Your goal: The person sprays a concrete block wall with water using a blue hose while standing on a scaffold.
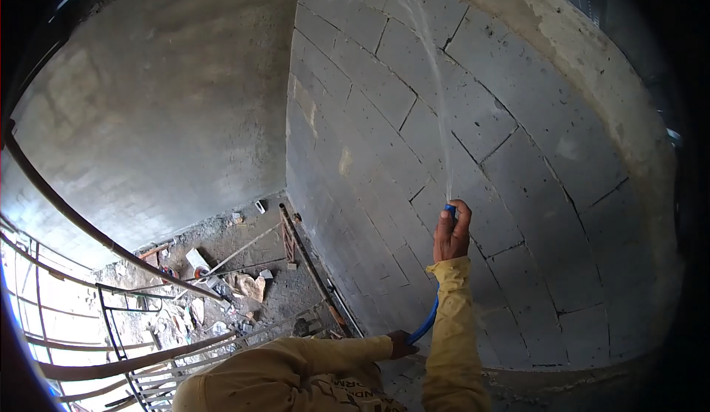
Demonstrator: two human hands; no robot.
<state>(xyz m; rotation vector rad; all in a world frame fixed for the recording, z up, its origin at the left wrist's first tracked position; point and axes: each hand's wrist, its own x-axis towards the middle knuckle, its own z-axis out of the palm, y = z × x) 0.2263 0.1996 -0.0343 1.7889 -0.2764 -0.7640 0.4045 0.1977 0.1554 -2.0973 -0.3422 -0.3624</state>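
My right hand point(452, 236) is raised in front of the block wall point(518, 190), its fingers closed around the end of a blue hose point(425, 325). A thin stream of water point(436, 79) leaves the hose tip and arcs up against the upper blocks. Lower down, my left hand point(401, 345) is closed on the same hose, near the front of my body. Both arms are in yellow sleeves. Part of the hose is hidden behind my right forearm, and where it runs beyond my left hand does not show.
A smooth plastered wall point(177, 94) meets the block wall at a corner. Below lie rubble and scraps point(248, 286) on the ground, with a long pipe point(314, 271) leaning near the corner. Curved poles point(96, 238) and metal scaffold bars point(111, 319) stand on the left.
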